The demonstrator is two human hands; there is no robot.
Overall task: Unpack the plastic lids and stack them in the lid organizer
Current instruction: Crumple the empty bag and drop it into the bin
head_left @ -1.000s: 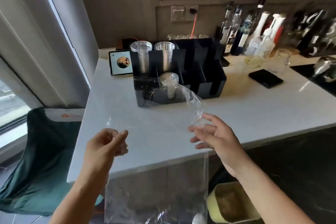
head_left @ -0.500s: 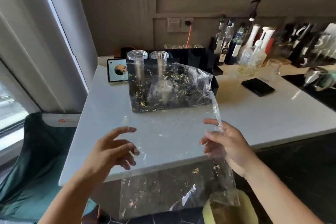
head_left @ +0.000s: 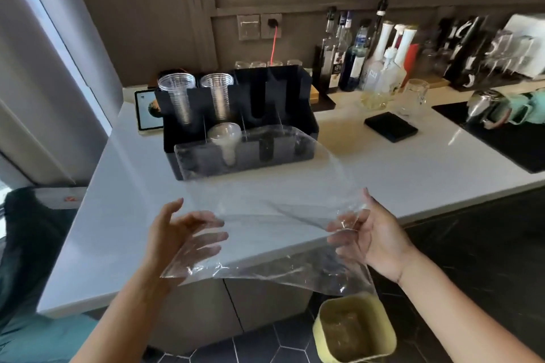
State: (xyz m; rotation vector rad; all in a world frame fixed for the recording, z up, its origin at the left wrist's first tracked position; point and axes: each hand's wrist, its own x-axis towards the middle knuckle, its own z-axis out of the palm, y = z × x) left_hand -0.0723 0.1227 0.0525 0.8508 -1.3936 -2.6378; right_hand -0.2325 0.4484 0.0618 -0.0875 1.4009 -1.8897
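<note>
A clear, empty plastic bag [head_left: 265,209] hangs spread in the air over the front of the white counter [head_left: 368,168]. My right hand [head_left: 373,234] pinches its right edge. My left hand [head_left: 180,233] has its fingers apart, spread under the bag's left side and touching the film. Behind the bag stands the black lid organizer [head_left: 292,91]. Two stacks of clear cups [head_left: 177,94] fill its back left slots. A stack of clear domed lids [head_left: 224,138] sits in a front slot, partly veiled by the bag.
A yellow bin [head_left: 354,330] stands on the dark tiled floor below my right arm. Bottles [head_left: 383,53], a glass mug [head_left: 415,94] and a black flat box [head_left: 390,126] occupy the back right of the counter. A tablet [head_left: 146,110] leans left of the organizer.
The bag has dropped from upright in front of the organizer to a flatter, lower spread. My left hand has moved in and now touches its left side.
</note>
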